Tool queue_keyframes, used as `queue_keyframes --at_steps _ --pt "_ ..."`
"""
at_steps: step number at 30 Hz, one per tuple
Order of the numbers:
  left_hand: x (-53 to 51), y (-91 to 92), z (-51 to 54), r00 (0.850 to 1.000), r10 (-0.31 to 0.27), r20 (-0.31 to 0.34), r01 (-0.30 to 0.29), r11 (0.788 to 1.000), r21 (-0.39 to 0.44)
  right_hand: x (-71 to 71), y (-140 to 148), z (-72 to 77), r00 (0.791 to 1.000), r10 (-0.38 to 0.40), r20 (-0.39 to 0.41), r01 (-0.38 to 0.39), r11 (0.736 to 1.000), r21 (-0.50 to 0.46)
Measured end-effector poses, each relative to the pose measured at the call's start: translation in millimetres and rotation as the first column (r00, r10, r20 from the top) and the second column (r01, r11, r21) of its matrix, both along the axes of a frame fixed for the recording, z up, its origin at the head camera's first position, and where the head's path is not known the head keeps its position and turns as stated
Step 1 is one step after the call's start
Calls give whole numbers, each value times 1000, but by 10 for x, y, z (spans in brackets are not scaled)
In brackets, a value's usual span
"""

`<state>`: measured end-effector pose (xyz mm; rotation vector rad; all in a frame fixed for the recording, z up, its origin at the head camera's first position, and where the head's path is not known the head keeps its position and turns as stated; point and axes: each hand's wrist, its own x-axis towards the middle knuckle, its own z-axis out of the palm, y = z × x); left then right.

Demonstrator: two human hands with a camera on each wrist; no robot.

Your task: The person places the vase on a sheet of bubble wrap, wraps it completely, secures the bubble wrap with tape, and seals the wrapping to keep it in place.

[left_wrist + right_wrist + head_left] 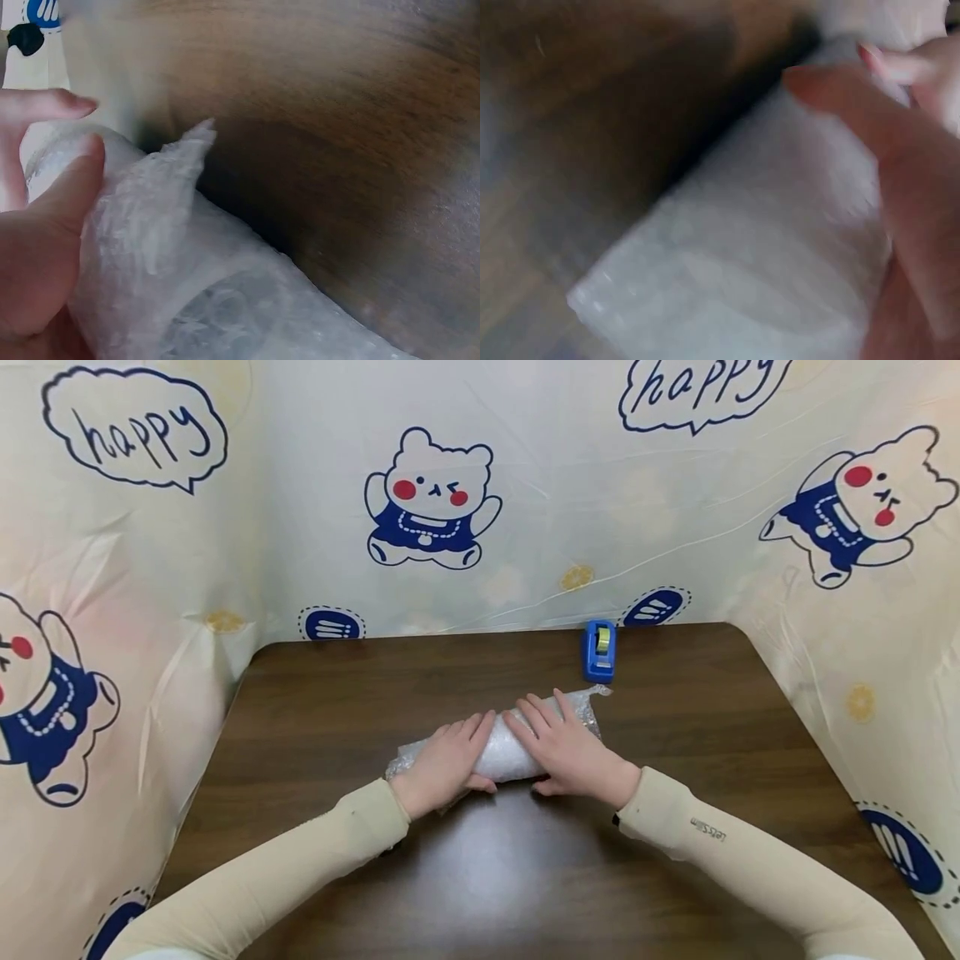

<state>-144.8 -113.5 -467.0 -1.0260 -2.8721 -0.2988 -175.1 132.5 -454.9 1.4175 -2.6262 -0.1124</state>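
Bubble-wrapped cylinder (506, 750) lies on its side on the dark wood-grain table (487, 877), mid-table left to right, set at a slant: right end farther from the person than left end. Both hands on it.

Left hand (444, 762) rests over the left part, fingers fairly straight and close together across the top, thumb out along the near side. Right hand (566, 750) rests over the right part, fingers straight and slightly spread, thumb also on the near side. Neither hand curls round the roll. White wrap shows in the gap between them.

Left wrist view: loose flap (161, 195) of bubble wrap sticks up beside the left thumb; wrap toward the camera is loose, with a curved edge. Right wrist view is blurred; wrap runs out past the hand to a crumpled corner (592, 296). Contents: can't tell.

Blue tape dispenser (598, 664) with a yellowish tape roll (602, 639) sits near the table's far edge, just beyond the wrap's twisted right tip (600, 691). Beige sleeves (300, 868) on both arms, dark lettering on the right one. Printed fabric backdrop (540, 485) around the table: bears, "happy" bubbles, orange slices.
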Motion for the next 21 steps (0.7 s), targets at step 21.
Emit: queue_keyframes --at_steps 21 --pt "40 33 -194 941 145 -307 -199 968 -154 -345 -127 94 982 -13 190 18 1000 -25"
